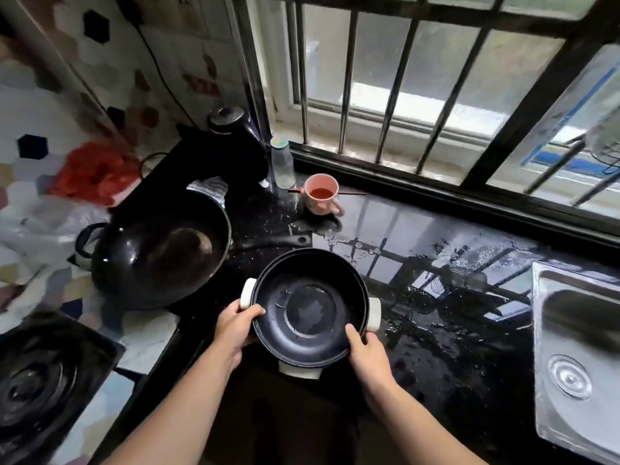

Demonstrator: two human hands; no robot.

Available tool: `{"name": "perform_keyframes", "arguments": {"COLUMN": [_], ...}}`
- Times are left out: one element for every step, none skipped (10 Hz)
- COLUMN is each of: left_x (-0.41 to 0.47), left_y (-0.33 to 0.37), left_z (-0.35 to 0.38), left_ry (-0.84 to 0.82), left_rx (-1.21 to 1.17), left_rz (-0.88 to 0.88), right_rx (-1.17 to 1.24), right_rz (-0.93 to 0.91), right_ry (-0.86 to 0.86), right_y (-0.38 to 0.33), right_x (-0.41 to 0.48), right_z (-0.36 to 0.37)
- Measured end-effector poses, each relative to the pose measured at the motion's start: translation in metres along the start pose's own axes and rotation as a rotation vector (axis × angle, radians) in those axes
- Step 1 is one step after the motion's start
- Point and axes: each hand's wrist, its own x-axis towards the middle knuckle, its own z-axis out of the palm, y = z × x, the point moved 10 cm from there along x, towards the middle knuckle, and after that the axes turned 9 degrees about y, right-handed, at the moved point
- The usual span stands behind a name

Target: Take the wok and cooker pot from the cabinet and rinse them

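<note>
Wet black countertop (436,330) under and right of the cooker pot (308,307). Barred window (385,95) beyond the pot. Steel sink (570,347) well right of the pot. Wok (161,250) is just left of the pot, upright on the counter, and its long handle runs just behind the pot's far rim. Gas burner (40,380) is far left of the pot, nearer the camera.

The pot is black with white side handles, open side up, at the counter's near edge; can't tell if it's resting or lifted. Left hand (236,327) clamps its left rim by the handle, thumb over the rim. Right hand (367,355) clamps the near-right rim, thumb on top. The hands are apart.

Black kettle (235,139) beyond the pot, to the left. Pink mug (321,196) with reddish liquid sits straight beyond the pot, with a clear bottle (282,166) just left of it. The bottle's cap print is too blurred to read.
</note>
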Motion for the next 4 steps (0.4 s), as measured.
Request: {"name": "perform_keyframes", "arguments": {"left_x": [0.008, 0.007, 0.002, -0.003], "left_y": [0.005, 0.005, -0.004, -0.040], "left_z": [-0.002, 0.002, -0.009, -0.042], "left_ry": [-0.048, -0.176, -0.229, -0.216], "left_rx": [0.009, -0.001, -0.066, 0.000], "left_rz": [0.033, 0.052, -0.022, -0.073], "right_rx": [0.051, 0.097, 0.132, 0.083], "right_rz": [0.045, 0.064, 0.102, 0.049], "right_ry": [0.068, 0.129, 0.229, 0.410], "right_y": [0.003, 0.003, -0.002, -0.024], "right_x": [-0.007, -0.013, -0.031, -0.058], "right_z": [0.005, 0.004, -0.005, -0.025]}}
